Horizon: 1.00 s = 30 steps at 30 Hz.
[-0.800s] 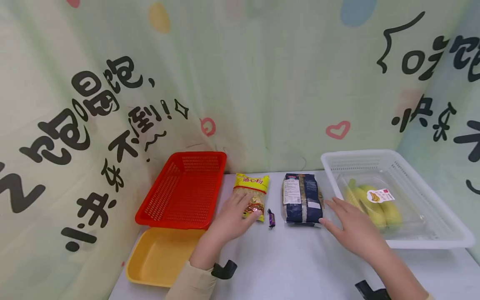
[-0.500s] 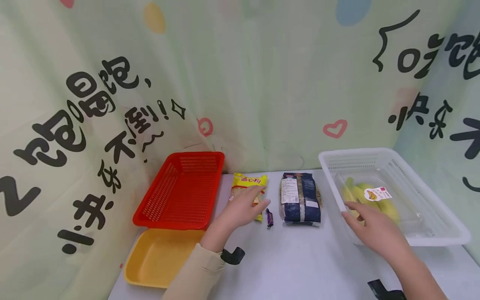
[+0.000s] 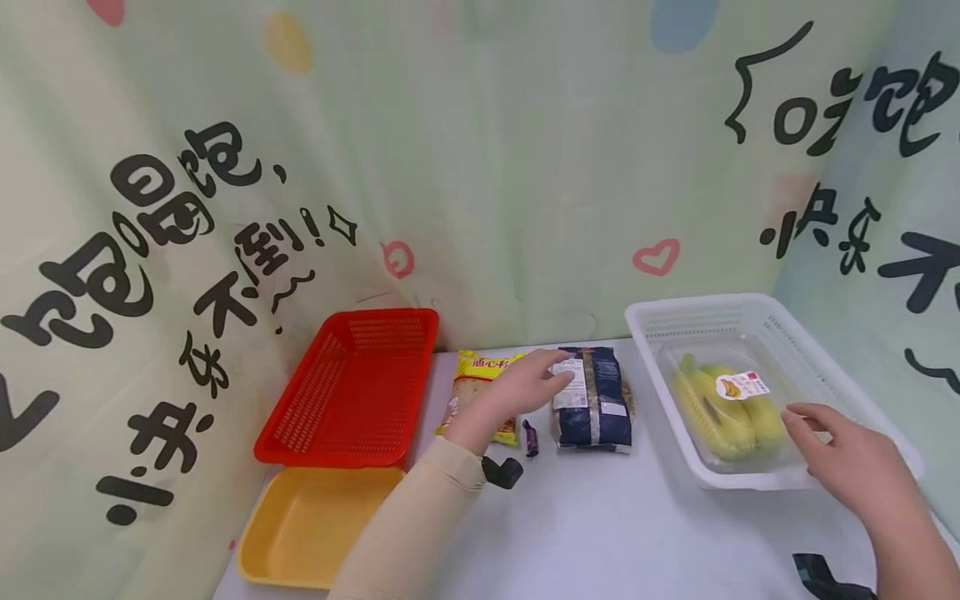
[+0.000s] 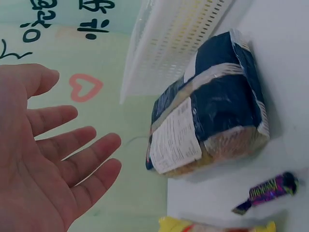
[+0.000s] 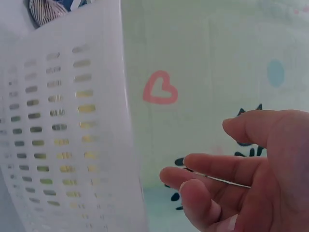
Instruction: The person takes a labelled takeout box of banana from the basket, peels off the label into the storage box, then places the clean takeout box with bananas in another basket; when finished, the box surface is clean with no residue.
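Note:
My left hand [image 3: 525,385] hovers with spread fingers over the yellow food packet and the left side of the dark blue food bag [image 3: 595,412]. The left wrist view shows that hand [image 4: 63,145] holding nothing, apart from the blue bag [image 4: 212,106] with its white label. My right hand [image 3: 851,454] is at the front right of the white basket [image 3: 787,482], its fingers loosely bent and holding nothing. Inside the basket lies a clear pack of bananas [image 3: 723,417]. The yellow packet [image 3: 468,387] is partly hidden by my left hand. A small purple wrapped candy [image 3: 531,439] lies between packet and bag.
A red perforated basket [image 3: 348,392] stands at the back left, with a yellow tray [image 3: 322,529] in front of it. A printed curtain [image 3: 480,167] hangs behind the white table [image 3: 585,533]. The white basket's perforated wall [image 5: 67,121] fills the left of the right wrist view.
My left hand has moved right, from the yellow packet toward the blue bag. My right hand has moved right, from beside the blue bag to the white basket's front right. The view has shifted slightly.

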Each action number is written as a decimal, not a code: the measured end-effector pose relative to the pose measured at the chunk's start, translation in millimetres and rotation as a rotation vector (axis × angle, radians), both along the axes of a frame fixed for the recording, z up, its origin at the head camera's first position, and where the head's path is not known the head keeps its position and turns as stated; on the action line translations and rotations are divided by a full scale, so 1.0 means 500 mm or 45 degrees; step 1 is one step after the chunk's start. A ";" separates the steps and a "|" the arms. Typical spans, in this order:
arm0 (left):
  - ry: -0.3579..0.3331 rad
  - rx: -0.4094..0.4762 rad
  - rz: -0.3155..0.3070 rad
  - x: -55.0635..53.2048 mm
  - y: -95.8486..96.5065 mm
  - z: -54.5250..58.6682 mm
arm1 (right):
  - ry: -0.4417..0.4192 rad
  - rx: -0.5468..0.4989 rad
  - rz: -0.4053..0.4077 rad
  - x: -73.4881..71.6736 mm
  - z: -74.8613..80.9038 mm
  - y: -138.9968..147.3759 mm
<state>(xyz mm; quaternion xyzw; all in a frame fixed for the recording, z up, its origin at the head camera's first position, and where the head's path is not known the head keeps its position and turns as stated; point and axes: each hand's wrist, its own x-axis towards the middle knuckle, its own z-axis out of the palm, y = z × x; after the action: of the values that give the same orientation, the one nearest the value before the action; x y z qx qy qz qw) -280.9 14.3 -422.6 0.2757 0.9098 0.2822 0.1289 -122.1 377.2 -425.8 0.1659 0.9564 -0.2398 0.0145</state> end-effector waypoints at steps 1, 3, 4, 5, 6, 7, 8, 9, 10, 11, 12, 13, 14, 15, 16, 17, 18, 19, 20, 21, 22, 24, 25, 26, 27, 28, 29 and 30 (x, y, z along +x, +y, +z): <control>-0.002 0.004 -0.017 -0.005 0.009 0.001 | 0.009 -0.009 -0.020 0.002 -0.002 0.007; -0.008 0.015 -0.037 -0.016 0.026 0.003 | 0.024 -0.023 -0.049 0.006 -0.007 0.020; -0.019 0.022 -0.040 -0.022 0.034 0.003 | 0.032 -0.025 -0.064 0.007 -0.010 0.025; -0.022 0.027 -0.043 -0.028 0.043 0.003 | 0.039 -0.029 -0.077 0.008 -0.014 0.031; -0.028 0.034 -0.044 -0.034 0.053 0.003 | 0.039 -0.043 -0.094 0.007 -0.016 0.037; -0.034 0.039 -0.047 -0.040 0.063 0.004 | 0.038 -0.055 -0.108 0.007 -0.019 0.042; -0.042 0.045 -0.048 -0.045 0.072 0.003 | 0.038 -0.059 -0.123 0.008 -0.022 0.047; -0.052 0.054 -0.055 -0.050 0.082 0.002 | 0.042 -0.062 -0.136 0.009 -0.026 0.052; -0.051 0.053 -0.062 -0.054 0.093 0.001 | 0.038 -0.066 -0.155 0.009 -0.029 0.056; -0.046 0.049 -0.075 -0.058 0.104 0.000 | 0.035 -0.066 -0.171 0.010 -0.033 0.062; -0.042 0.040 -0.087 -0.062 0.116 -0.002 | 0.033 -0.068 -0.185 0.011 -0.035 0.066; -0.045 0.037 -0.103 -0.065 0.127 -0.003 | 0.035 -0.065 -0.201 0.013 -0.037 0.069; -0.035 0.026 -0.118 -0.068 0.138 -0.004 | 0.033 -0.067 -0.216 0.014 -0.039 0.073; -0.027 0.017 -0.127 -0.070 0.149 -0.004 | 0.032 -0.071 -0.227 0.015 -0.041 0.076; -0.026 0.011 -0.131 -0.072 0.160 -0.004 | 0.027 -0.071 -0.234 0.015 -0.041 0.080; -0.031 0.014 -0.135 -0.074 0.170 -0.004 | 0.025 -0.072 -0.236 0.016 -0.040 0.084; -0.051 0.022 -0.131 -0.075 0.179 -0.003 | 0.019 -0.074 -0.239 0.016 -0.039 0.086; -0.066 0.028 -0.127 -0.076 0.188 -0.003 | 0.010 -0.072 -0.241 0.015 -0.039 0.089; -0.067 0.021 -0.118 -0.076 0.197 -0.002 | -0.001 -0.067 -0.238 0.014 -0.039 0.092; -0.073 0.020 -0.107 -0.077 0.206 -0.002 | -0.010 -0.061 -0.234 0.013 -0.039 0.095; -0.084 0.021 -0.097 -0.078 0.213 -0.002 | -0.020 -0.055 -0.231 0.011 -0.038 0.097; -0.096 0.009 -0.070 -0.081 0.229 -0.005 | -0.048 -0.051 -0.226 0.006 -0.038 0.100; -0.088 -0.002 -0.061 -0.083 0.236 -0.006 | -0.059 -0.050 -0.220 0.004 -0.038 0.101; -0.076 -0.015 -0.056 -0.086 0.243 -0.008 | -0.075 -0.058 -0.212 0.002 -0.037 0.101; -0.069 -0.024 -0.054 -0.088 0.250 -0.010 | -0.091 -0.063 -0.203 0.000 -0.037 0.102; -0.058 -0.036 -0.057 -0.090 0.256 -0.012 | -0.102 -0.061 -0.188 -0.001 -0.036 0.103; -0.047 -0.051 -0.059 -0.092 0.262 -0.013 | -0.111 -0.059 -0.173 -0.002 -0.036 0.104; -0.035 -0.067 -0.064 -0.093 0.267 -0.014 | -0.122 -0.061 -0.159 -0.003 -0.036 0.104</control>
<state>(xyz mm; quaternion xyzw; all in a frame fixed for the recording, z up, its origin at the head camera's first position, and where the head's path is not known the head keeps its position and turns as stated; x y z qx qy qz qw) -327.7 147.7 -429.7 0.2912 0.9078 0.2587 0.1556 -123.4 429.3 -443.6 0.2361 0.9364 -0.2549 0.0491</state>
